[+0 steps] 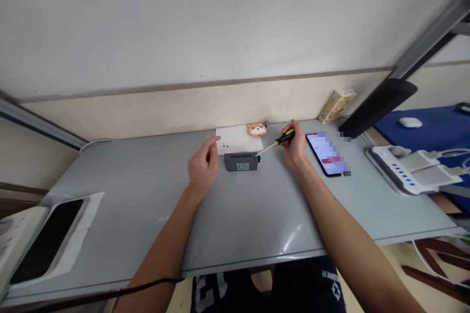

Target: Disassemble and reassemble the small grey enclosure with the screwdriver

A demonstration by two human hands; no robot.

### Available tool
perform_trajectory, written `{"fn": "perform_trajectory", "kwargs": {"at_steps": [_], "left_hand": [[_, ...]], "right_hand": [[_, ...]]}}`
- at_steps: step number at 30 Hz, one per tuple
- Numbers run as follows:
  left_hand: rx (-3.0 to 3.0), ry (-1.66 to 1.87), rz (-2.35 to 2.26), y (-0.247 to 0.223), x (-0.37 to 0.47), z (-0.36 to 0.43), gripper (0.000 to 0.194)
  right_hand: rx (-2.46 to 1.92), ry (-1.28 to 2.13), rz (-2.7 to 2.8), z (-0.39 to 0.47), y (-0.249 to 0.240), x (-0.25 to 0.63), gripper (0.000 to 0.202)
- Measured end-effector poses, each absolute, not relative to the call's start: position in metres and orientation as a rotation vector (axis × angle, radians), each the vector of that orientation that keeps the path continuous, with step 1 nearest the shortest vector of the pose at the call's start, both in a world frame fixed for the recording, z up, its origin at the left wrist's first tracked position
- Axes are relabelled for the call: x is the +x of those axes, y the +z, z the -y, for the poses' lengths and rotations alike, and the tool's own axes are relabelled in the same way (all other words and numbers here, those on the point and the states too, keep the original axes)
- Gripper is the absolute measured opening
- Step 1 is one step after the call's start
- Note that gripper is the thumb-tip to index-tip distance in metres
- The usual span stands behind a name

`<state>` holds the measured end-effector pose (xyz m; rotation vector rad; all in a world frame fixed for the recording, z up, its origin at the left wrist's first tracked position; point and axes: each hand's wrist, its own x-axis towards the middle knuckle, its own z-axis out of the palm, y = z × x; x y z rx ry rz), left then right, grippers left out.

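Note:
A small dark grey box [241, 163] with a row of vent slots and a pale label stands on the grey table. My right hand [294, 145] grips a screwdriver [285, 137] by its black and yellow handle. Its thin shaft slants down to the left, with the tip at the box's upper right corner. To the left of the box, my left hand [204, 164] is apart from it, fingers loosely bent and index finger reaching toward a white sheet [235, 138]. Two tiny dark pieces [225, 145], perhaps screws, lie on that sheet.
An orange animal-face case [257, 130] sits on the sheet's far edge. To the right are a lit phone [326, 154], a small carton [336, 105], a black cylinder [380, 106] and a charging station [407, 171]. Another phone [49, 242] lies at left.

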<state>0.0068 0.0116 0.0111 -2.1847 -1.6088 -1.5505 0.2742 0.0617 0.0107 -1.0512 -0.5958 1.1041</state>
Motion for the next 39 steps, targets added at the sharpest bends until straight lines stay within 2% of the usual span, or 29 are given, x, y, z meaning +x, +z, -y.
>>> {"fn": "perform_trajectory", "kwargs": {"at_steps": [7,19,23,30,39], "left_hand": [[-2.309,-1.384,1.450,0.009,0.014,-0.006,0.032],[-2.296,-1.453,1.269,0.012,0.013,-0.009,0.050],[-2.298,-1.488,1.280,0.013,0.013,-0.008,0.049],[-2.199,-1.623,1.321,0.018,0.010,-0.013,0.034],[-2.207,-1.584,1.288,0.015,0.006,-0.020,0.041]], "right_hand": [[-1.047,1.103,0.603,-0.060,0.014,0.274,0.044],[-1.049,1.081,0.596,-0.060,0.015,0.275,0.046],[-1.054,1.084,0.615,-0.060,0.014,0.276,0.045],[-1.017,1.104,0.591,-0.060,0.014,0.275,0.042],[-0.991,1.121,0.597,-0.060,0.015,0.275,0.042]]}}
